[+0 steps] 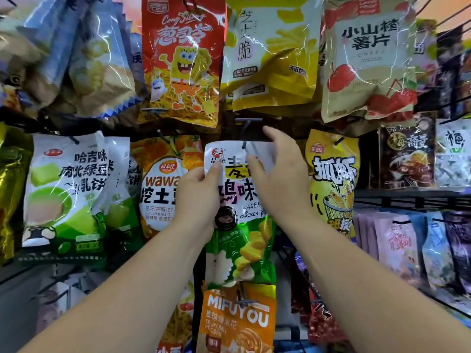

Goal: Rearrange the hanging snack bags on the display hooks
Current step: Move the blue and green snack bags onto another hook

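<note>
Glossy crinkled bag (244, 197), left hand (196, 194) pinching, right hand (280, 179) perhaps touching

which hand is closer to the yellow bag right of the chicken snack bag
Right. The right hand sits just left of the yellow bag; the left hand grips the chicken snack bag by its left edge, farther away.
</note>
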The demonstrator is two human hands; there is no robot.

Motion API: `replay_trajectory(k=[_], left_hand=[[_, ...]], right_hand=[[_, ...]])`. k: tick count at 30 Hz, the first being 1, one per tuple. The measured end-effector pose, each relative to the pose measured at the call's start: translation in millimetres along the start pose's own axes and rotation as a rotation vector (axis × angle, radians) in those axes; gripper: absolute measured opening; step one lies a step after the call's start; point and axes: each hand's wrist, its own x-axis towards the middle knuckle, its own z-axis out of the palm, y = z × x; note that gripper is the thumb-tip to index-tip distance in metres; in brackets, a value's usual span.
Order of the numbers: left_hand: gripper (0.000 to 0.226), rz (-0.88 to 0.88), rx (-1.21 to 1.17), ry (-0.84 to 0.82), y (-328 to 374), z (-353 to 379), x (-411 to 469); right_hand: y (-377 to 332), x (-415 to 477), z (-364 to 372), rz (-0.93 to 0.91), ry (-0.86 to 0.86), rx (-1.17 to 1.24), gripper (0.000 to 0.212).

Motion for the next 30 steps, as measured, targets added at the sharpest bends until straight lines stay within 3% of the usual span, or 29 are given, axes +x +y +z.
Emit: replay_trajectory(k=[3,5,7,11,16,25,30], left_hand=[[0.023,0.136,0.242,0.020,-11.6,-17.9,-8.7],[0.005,0.208,0.375,0.017,-16.3,-34.7,-20.1],[0.017,0.327,0.511,0.024,-21.4,-55.1,-30.9],[0.019,0.733,0.975,0.061,-35.6,-98.1,-38.5],[0.034,0.815,1.296,-0.026,-68.6,-146.7,-36.5],[0.031,0.846,1.300,-0.164,-95.2,-179.7,-59.2],[0.024,0.807,1.220,-0.144,-106.5,-205.6,-85.4]], right_hand=[[16.0,-33.9,10.4,-0.341,-0.032,-0.243,0.051],[28.6,-46.9,17.3,-0.445,-0.094,-0.364,0.054],[34.9,-49.9,24.1,-0.453,-0.185,-0.448,0.061],[38.4,-39.6,37.4,-0.382,-0.310,-0.576,0.072],[44.7,-32.5,54.9,-0.237,-0.460,-0.650,0.074],[34.0,-49.6,62.7,-0.067,-0.571,-0.568,0.080],[-2.2,-92.4,57.6,-0.121,-0.401,-0.393,0.066]])
